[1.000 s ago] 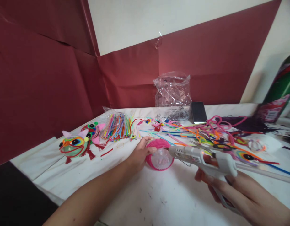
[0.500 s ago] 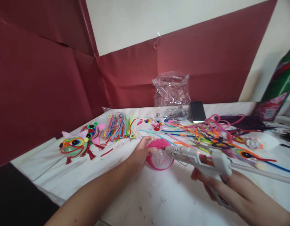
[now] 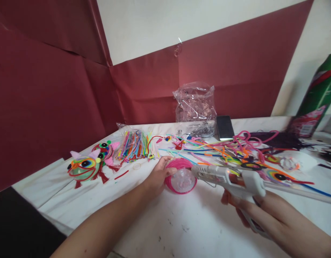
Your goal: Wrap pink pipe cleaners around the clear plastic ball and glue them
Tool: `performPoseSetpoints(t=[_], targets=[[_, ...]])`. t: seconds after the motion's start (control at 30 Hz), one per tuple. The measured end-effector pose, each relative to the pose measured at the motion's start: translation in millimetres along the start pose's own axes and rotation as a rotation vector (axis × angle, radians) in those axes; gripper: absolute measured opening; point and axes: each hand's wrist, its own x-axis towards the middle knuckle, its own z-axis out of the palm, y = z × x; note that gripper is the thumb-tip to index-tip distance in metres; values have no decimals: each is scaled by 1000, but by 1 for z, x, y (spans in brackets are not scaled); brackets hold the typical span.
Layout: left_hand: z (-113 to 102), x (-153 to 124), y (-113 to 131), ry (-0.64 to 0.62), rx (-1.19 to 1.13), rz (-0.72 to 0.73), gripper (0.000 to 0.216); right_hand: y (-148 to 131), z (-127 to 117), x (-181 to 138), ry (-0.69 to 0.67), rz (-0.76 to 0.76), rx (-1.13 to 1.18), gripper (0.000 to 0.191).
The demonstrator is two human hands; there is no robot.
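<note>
My left hand (image 3: 157, 176) cups the left side of a clear plastic ball wrapped in pink pipe cleaner (image 3: 181, 176), which rests on the white table (image 3: 181, 229). A white hot glue gun (image 3: 230, 178) is gripped in my right hand (image 3: 257, 211), fingers wrapped round its handle. The gun's nozzle points left and sits right at the ball's right side.
Loose coloured pipe cleaners (image 3: 221, 150) sprawl across the table's middle and right. A bagged bundle of them (image 3: 134, 145) lies at left, beside two finished fish-like ornaments (image 3: 86, 165). A clear plastic bag (image 3: 195, 104), a phone (image 3: 224, 127) and a green box (image 3: 318, 98) stand at the back.
The glue gun has shifted slightly, its nozzle staying at the ball. My left hand has kept its hold on the ball.
</note>
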Motion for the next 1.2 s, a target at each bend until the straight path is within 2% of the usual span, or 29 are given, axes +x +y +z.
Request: performPoseSetpoints(t=[0.2, 0.53, 0.73, 0.93, 1.2], targets=[[0, -1, 1, -4, -2, 1, 49, -1, 0, 4, 8, 66, -35, 56], [2, -3, 1, -17, 14, 8, 46, 2, 3, -2, 10, -111, -28, 47], [4, -5, 3, -48, -15, 15, 44, -2, 4, -3, 12, -114, -58, 50], [1, -1, 0, -15, -15, 13, 43, 1, 6, -2, 41, -67, -87, 63], [0, -2, 0, -6, 21, 3, 44, 4, 5, -1, 55, -81, -31, 55]])
